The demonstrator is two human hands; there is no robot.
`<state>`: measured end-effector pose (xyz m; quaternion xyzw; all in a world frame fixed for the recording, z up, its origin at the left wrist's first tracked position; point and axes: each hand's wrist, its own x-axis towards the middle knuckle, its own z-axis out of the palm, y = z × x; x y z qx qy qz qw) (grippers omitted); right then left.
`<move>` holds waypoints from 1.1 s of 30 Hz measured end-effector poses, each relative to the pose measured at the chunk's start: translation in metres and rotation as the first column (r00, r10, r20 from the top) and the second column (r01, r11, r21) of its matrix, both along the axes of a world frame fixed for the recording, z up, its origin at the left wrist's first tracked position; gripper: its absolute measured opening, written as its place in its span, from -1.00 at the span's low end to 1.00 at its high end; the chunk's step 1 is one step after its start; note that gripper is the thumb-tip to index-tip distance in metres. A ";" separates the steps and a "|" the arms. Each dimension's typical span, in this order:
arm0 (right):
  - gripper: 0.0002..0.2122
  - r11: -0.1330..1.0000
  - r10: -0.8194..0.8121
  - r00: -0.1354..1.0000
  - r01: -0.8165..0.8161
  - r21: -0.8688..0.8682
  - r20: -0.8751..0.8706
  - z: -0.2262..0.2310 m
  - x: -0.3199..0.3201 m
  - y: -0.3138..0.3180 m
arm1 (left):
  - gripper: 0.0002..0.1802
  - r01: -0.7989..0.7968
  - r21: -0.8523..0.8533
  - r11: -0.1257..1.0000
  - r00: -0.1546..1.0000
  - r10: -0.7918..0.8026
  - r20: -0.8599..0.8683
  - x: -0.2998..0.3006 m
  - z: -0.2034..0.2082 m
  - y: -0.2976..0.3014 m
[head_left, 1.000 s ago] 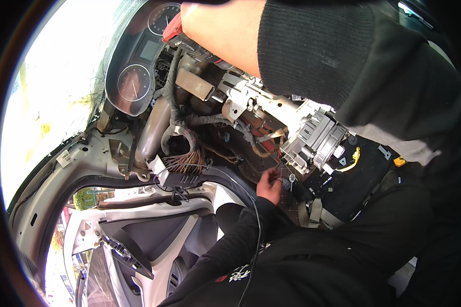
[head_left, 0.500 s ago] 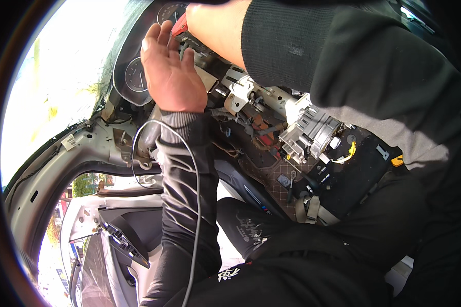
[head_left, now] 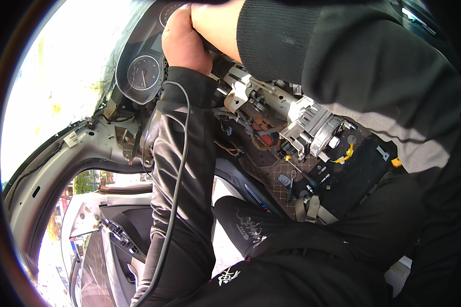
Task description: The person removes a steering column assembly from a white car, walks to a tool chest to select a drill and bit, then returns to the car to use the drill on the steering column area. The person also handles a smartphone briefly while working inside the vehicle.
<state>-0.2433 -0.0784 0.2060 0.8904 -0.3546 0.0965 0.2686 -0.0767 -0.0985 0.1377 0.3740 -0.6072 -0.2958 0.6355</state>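
My left hand (head_left: 186, 47) is raised at the dashboard beside the instrument cluster (head_left: 143, 74). Its fingers are hidden behind my right wrist. Of my right hand (head_left: 206, 14), only the wrist end shows at the top edge; the fingers and whatever they hold are out of sight. Both hands meet or overlap there. A grey cable (head_left: 177, 184) runs along my left sleeve. Below the hands, the exposed metal steering column (head_left: 312, 128) angles down to the right, with a yellow-sleeved wire (head_left: 349, 153) at its end.
An open car door (head_left: 120, 225) with trim partly off lies to the lower left, below the bare pillar (head_left: 41, 187). A screwdriver (head_left: 303, 175) and small metal parts lie on the floor mat (head_left: 356, 176). Loose wiring (head_left: 230, 148) hangs under the dash.
My left hand has moved up and right, from spread fingers to behind my right wrist. The cable shifted with the left arm. The red thing by my right hand is now almost wholly hidden.
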 end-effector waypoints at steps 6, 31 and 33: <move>-0.62 0.999 0.054 0.999 -0.054 -0.003 0.001 0.003 -0.012 0.000 | -0.71 -0.055 0.002 0.998 0.994 0.055 -0.097 0.002 -0.003 -0.003; -0.76 0.981 0.046 0.988 -0.073 0.181 0.149 -0.004 -0.046 -0.038 | -0.71 -0.419 0.196 0.887 0.907 0.398 0.138 -0.008 -0.112 0.119; -0.79 0.984 0.027 0.996 -0.042 0.174 0.086 -0.008 -0.050 -0.045 | -0.67 -0.523 0.334 0.785 0.848 0.439 0.295 -0.013 -0.135 0.143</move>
